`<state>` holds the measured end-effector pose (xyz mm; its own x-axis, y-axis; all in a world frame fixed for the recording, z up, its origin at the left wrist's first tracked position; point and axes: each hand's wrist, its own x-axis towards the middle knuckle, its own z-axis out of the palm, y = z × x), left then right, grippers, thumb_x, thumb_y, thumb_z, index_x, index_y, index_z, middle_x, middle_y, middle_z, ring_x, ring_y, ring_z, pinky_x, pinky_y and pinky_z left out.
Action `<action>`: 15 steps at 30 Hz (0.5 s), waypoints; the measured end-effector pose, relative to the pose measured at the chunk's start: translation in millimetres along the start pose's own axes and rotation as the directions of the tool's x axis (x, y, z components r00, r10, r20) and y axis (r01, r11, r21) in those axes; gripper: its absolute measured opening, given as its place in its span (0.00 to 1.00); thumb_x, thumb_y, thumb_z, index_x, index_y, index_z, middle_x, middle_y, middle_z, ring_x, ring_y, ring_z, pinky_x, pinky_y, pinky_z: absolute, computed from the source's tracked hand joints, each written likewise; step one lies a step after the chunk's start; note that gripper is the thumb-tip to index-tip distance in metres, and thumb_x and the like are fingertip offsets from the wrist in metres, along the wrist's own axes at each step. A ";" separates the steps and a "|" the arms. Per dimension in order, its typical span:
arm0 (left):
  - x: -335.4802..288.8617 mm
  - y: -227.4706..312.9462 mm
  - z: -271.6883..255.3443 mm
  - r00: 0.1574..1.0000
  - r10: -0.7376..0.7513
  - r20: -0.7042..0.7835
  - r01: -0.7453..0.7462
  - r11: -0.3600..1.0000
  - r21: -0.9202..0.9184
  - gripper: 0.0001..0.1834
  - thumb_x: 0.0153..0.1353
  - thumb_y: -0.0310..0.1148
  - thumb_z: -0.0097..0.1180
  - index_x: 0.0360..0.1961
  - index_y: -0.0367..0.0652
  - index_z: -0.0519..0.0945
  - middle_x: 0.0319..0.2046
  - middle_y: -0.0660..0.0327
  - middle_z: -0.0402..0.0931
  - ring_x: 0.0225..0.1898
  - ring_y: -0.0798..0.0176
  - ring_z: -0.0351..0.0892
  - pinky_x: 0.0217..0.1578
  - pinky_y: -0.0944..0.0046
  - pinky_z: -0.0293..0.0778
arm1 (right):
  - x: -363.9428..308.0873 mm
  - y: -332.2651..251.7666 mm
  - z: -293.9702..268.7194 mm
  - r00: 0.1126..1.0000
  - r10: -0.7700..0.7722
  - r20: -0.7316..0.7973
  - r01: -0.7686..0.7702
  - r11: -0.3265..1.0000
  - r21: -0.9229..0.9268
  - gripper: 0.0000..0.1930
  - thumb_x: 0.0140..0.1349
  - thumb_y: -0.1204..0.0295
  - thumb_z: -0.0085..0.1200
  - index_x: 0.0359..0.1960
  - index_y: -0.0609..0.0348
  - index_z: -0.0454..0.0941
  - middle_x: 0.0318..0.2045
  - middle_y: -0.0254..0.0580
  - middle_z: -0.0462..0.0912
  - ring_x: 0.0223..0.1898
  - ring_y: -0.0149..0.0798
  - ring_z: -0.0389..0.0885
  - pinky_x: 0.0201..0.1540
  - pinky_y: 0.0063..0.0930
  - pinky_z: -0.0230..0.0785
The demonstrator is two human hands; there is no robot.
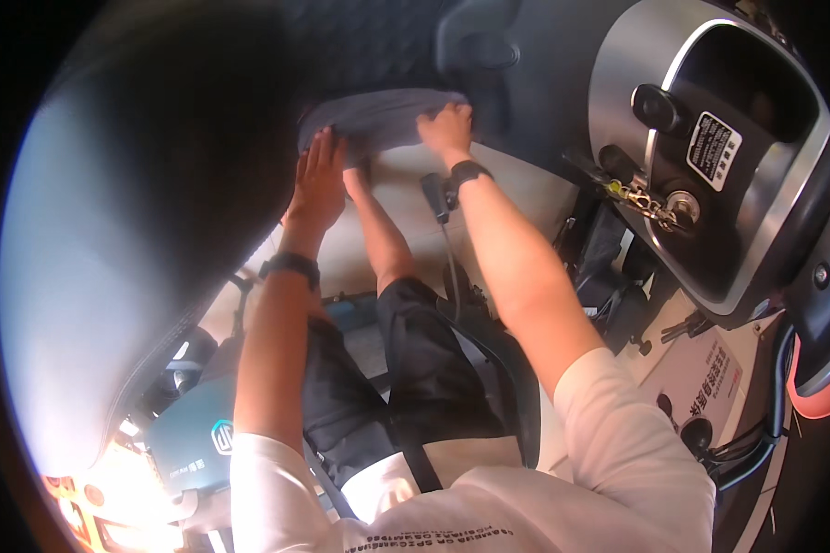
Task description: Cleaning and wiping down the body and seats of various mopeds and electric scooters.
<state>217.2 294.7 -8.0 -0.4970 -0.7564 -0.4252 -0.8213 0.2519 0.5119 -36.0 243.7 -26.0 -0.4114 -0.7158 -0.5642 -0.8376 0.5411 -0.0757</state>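
A dark grey piece, seemingly a folded cloth, lies along the near edge of a black textured panel. My left hand rests at the cloth's left end, palm down, its fingers stretched out and holding nothing. At the right end my right hand has its fingers bent over the cloth's edge, pressing or pinching it; the fingertips are partly hidden. Both wrists wear dark bands. Just left of my right wrist is a black plug-like piece on a grey cable.
A large smooth dark seat-like body curves along the left. On the right is a silver-and-black scooter panel with a bunch of keys in its lock. A teal box sits at lower left. A pink-red part shows at far right.
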 end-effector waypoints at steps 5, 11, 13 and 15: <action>4.2 23.3 -11.3 0.989 -0.145 0.000 0.144 0.979 -0.143 0.41 0.53 0.25 0.48 0.70 0.33 0.52 0.71 0.36 0.44 0.73 0.37 0.45 0.69 0.47 0.50 | -2.8 -10.8 27.2 0.984 0.131 0.120 -0.127 0.991 -0.043 0.41 0.53 0.57 0.58 0.56 0.88 0.61 0.56 0.71 0.63 0.60 0.62 0.64 0.65 0.43 0.59; -16.2 -38.3 -4.6 0.969 -0.198 -0.145 0.189 0.979 -0.079 0.43 0.53 0.26 0.52 0.69 0.27 0.50 0.70 0.32 0.43 0.72 0.33 0.42 0.70 0.46 0.49 | -51.9 -84.8 31.6 0.959 -0.237 -0.153 0.249 0.966 0.066 0.43 0.51 0.63 0.60 0.59 0.89 0.57 0.58 0.66 0.62 0.59 0.60 0.63 0.67 0.41 0.54; -11.3 -42.8 -16.9 0.977 -0.171 -0.127 0.160 0.983 -0.090 0.43 0.53 0.26 0.56 0.69 0.27 0.51 0.69 0.33 0.43 0.71 0.31 0.42 0.70 0.46 0.47 | -48.3 -90.5 34.5 0.949 -0.251 -0.190 0.262 0.965 0.031 0.44 0.51 0.62 0.60 0.61 0.87 0.56 0.59 0.62 0.61 0.61 0.59 0.62 0.68 0.40 0.53; -9.9 -44.7 -1.4 0.969 -0.170 -0.181 0.145 0.979 -0.140 0.43 0.53 0.26 0.56 0.69 0.27 0.52 0.70 0.34 0.44 0.72 0.32 0.43 0.70 0.46 0.47 | -40.8 -84.6 26.3 0.953 -0.251 -0.172 0.256 0.967 0.006 0.45 0.51 0.61 0.59 0.62 0.86 0.54 0.59 0.62 0.60 0.61 0.58 0.61 0.68 0.39 0.53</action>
<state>259.3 290.0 -25.6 -0.2915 -0.8847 -0.3638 -0.8373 0.0520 0.5443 61.1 238.8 -18.2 -0.2432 -0.8935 -0.3774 -0.9128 0.3424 -0.2225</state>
